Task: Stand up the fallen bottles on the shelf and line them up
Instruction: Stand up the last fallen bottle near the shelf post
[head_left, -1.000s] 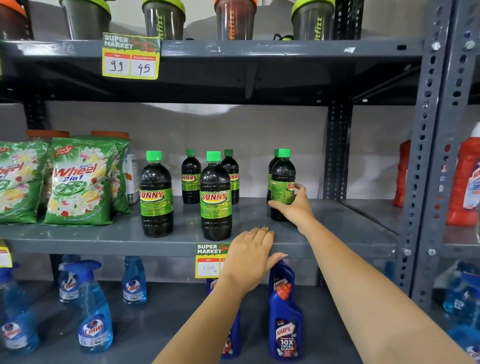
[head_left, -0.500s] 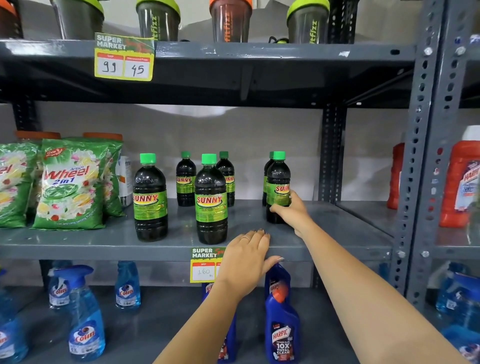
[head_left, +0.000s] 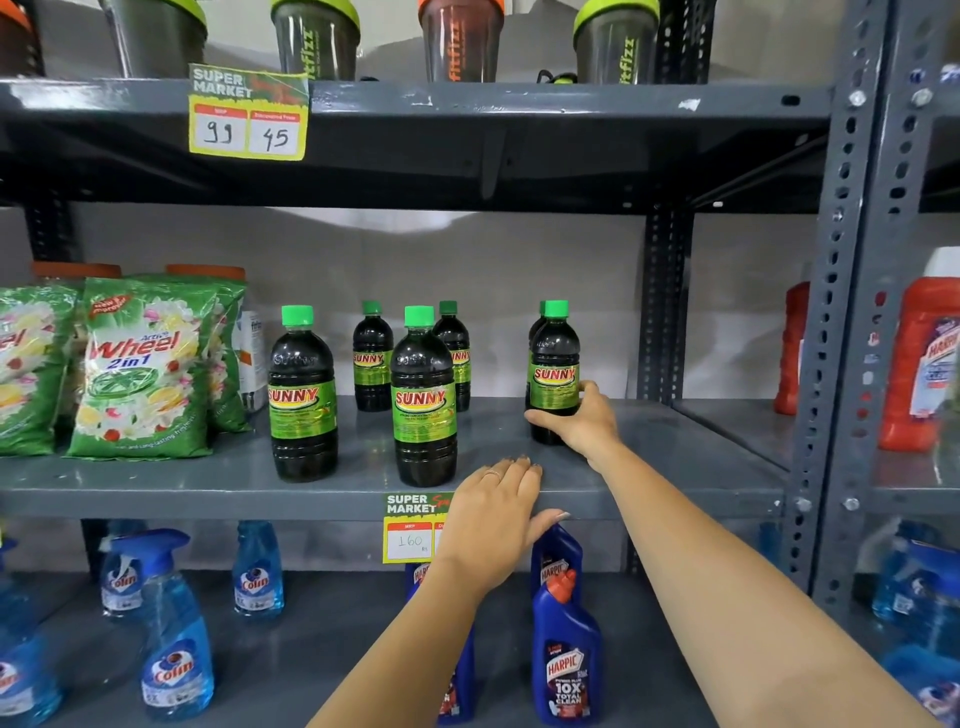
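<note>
Several dark Sunny bottles with green caps stand upright on the grey middle shelf (head_left: 156, 480). One stands at the front left (head_left: 303, 395), one at the front middle (head_left: 423, 397), two sit behind (head_left: 372, 358) (head_left: 457, 358). My right hand (head_left: 576, 423) is wrapped around the lower part of the right front bottle (head_left: 555, 364), which stands upright; another bottle is mostly hidden behind it. My left hand (head_left: 493, 519) lies flat on the shelf's front edge, fingers together, holding nothing.
Green Wheel detergent bags (head_left: 140, 369) fill the shelf's left side. Price tags hang on the shelf edges (head_left: 410, 530). Blue Colin sprays (head_left: 174, 623) and Harpic bottles (head_left: 566, 649) stand below, shaker cups (head_left: 317, 39) above, red bottles (head_left: 922, 353) in the right bay.
My right hand has shifted its hold lower and further around the right front bottle, whose label now faces me. The left hand stays on the shelf edge.
</note>
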